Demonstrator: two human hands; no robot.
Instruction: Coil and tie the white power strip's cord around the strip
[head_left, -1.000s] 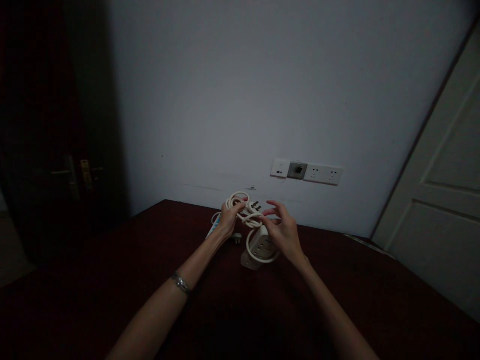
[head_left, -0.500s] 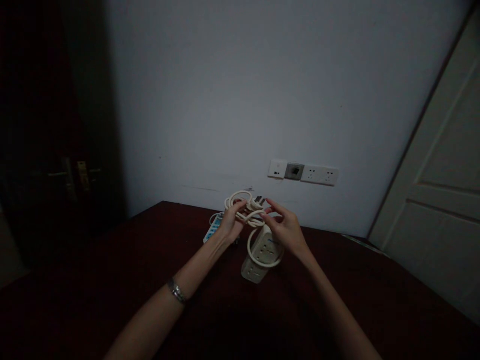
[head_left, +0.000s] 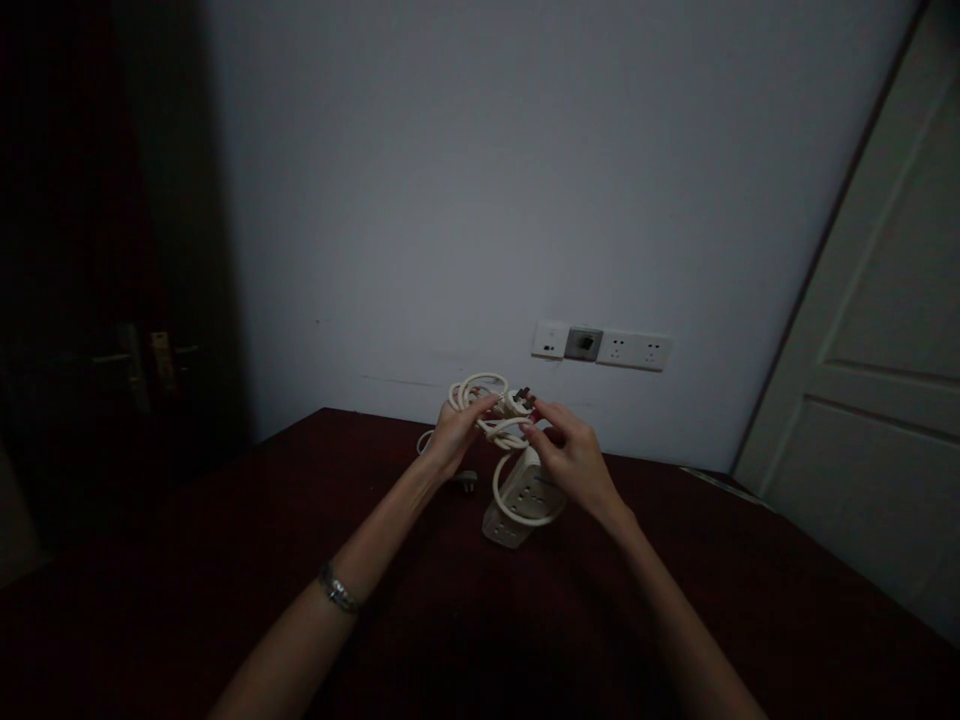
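Above the dark table [head_left: 225,560], left hand [head_left: 450,445] and right hand [head_left: 574,462] both grip the coiled cord [head_left: 487,400], power strip [head_left: 521,500] hanging at six o'clock.

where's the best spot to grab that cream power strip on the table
Probably the lower body of the power strip, pinched across its two long sides from the near end. Its upper end is looped by the cord that the left hand and right hand hold, so only the near part is bare.

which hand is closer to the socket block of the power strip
Right. The right hand is just above the socket block, beside its top end; the left hand holds the coiled cord farther left.
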